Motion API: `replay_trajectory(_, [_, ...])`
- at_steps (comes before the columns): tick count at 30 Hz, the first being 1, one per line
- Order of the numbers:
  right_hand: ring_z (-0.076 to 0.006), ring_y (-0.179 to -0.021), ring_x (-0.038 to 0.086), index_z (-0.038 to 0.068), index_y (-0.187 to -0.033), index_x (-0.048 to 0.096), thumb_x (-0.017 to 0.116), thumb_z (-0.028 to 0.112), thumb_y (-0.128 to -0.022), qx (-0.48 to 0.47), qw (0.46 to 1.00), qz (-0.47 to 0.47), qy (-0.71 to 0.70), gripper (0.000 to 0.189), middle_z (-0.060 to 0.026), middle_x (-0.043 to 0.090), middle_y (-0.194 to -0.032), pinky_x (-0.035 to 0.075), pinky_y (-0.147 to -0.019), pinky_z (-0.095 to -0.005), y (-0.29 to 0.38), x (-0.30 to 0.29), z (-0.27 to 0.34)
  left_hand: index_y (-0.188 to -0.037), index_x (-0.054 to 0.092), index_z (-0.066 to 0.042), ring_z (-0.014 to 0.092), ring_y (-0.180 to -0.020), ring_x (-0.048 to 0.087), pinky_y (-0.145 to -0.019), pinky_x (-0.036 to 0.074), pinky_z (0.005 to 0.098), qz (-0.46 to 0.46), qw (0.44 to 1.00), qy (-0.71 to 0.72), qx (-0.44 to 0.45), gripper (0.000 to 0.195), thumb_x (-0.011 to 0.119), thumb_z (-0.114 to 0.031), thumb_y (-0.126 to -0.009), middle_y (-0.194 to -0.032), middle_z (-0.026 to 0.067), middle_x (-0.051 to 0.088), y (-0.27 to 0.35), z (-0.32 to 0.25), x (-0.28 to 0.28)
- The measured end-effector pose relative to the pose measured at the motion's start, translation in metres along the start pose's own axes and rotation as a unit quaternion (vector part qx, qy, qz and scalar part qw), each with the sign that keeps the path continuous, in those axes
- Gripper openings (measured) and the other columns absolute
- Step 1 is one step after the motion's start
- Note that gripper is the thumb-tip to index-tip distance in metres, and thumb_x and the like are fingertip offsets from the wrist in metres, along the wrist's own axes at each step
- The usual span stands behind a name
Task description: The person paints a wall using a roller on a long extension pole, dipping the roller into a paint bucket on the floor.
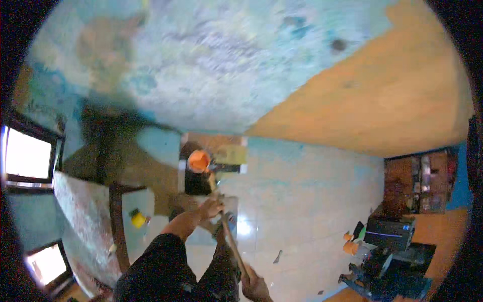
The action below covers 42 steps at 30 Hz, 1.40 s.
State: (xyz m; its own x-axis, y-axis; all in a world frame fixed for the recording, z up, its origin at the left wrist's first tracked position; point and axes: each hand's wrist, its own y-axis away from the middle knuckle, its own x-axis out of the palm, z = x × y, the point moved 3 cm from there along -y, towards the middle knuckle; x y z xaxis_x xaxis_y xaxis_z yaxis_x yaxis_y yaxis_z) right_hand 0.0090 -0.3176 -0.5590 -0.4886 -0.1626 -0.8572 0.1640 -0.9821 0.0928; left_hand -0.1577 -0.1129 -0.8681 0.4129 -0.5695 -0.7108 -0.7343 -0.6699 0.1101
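Note:
My left hand [210, 209] grips the upper part of a long wooden pole [234, 247], with a black sleeve behind that forearm. Lower on the same pole, near the bottom of the view, my right hand [256, 288] is closed around it. Beyond my left hand the pole runs up towards an orange bucket [199, 161] near the base of the wall; its far end is blurred, and I cannot tell what is fixed there. The wall [226, 68] ahead is patchy pale blue and white, with an orange-tan area [385, 90] to the right.
Pale floor tiles [302, 211] bear small scraps. A yellow object [138, 219] lies at left, near a dark door-like frame [117, 222]. Black furniture or bags [403, 264] and orange items [351, 247] stand at right, below a wooden cabinet [400, 181]. Two bright windows [28, 154] are at far left.

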Motion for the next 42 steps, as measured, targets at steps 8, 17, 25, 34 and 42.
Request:
replay_trajectory(8, [-0.0341, -0.060, 0.063, 0.011, -0.138, 0.042, 0.050, 0.019, -0.096, 0.091, 0.983, -0.071, -0.141, 0.044, -0.0211, 0.064, -0.083, 0.050, -0.052, -0.0447, -0.034, -0.073, 0.037, -0.143, 0.039, -0.024, 0.032, -0.099, 0.061, -0.078, 0.053, 0.0465, 0.220, 0.961, -0.089, 0.139, 0.054, 0.051, -0.044, -0.094, -0.127, 0.0118, 0.055, -0.028, -0.118, -0.119])
replay_trajectory(17, [-0.0353, -0.056, 0.060, 0.018, -0.141, 0.038, 0.048, 0.025, -0.097, -0.047, 0.963, -0.207, -0.168, 0.046, -0.0212, 0.061, -0.075, 0.047, -0.051, -0.0470, -0.114, -0.132, 0.097, -0.117, 0.056, -0.018, 0.038, -0.101, 0.058, -0.084, 0.051, 0.0470, 0.025, 0.858, -0.458, 0.232, 0.033, 0.056, -0.028, -0.086, -0.115, 0.0153, 0.055, -0.048, -0.298, -0.403])
replay_trajectory(25, [-0.0364, -0.053, 0.057, 0.025, -0.144, 0.034, 0.047, 0.029, -0.097, -0.080, 0.937, -0.329, -0.087, 0.048, -0.0213, 0.058, -0.069, 0.045, -0.051, -0.0491, -0.136, -0.155, 0.087, -0.107, 0.061, -0.014, 0.032, -0.102, 0.059, -0.084, 0.052, 0.0428, -0.185, 0.819, -0.523, 0.149, 0.022, 0.054, -0.016, -0.085, -0.121, 0.0111, 0.057, -0.102, -0.401, -0.611])
replay_trajectory(34, [-0.0377, -0.049, 0.053, 0.032, -0.147, 0.030, 0.045, 0.035, -0.098, -0.085, 0.886, -0.455, -0.027, 0.051, -0.0213, 0.055, -0.062, 0.042, -0.050, -0.0515, -0.175, -0.196, 0.102, -0.101, 0.062, -0.014, 0.028, -0.106, 0.057, -0.088, 0.050, 0.0393, -0.301, 0.734, -0.569, 0.216, 0.019, 0.056, -0.012, -0.084, -0.120, 0.0079, 0.056, -0.118, -0.472, -0.693])
replay_trajectory(42, [-0.0386, -0.046, 0.051, 0.038, -0.149, 0.026, 0.044, 0.039, -0.099, -0.105, 0.865, -0.490, -0.012, 0.053, -0.0214, 0.053, -0.056, 0.039, -0.049, -0.0533, -0.204, -0.227, 0.119, -0.100, 0.061, -0.012, 0.031, -0.118, 0.053, -0.094, 0.051, 0.0398, -0.331, 0.744, -0.554, 0.173, 0.016, 0.056, -0.010, -0.085, -0.133, 0.0093, 0.051, -0.116, -0.486, -0.734])
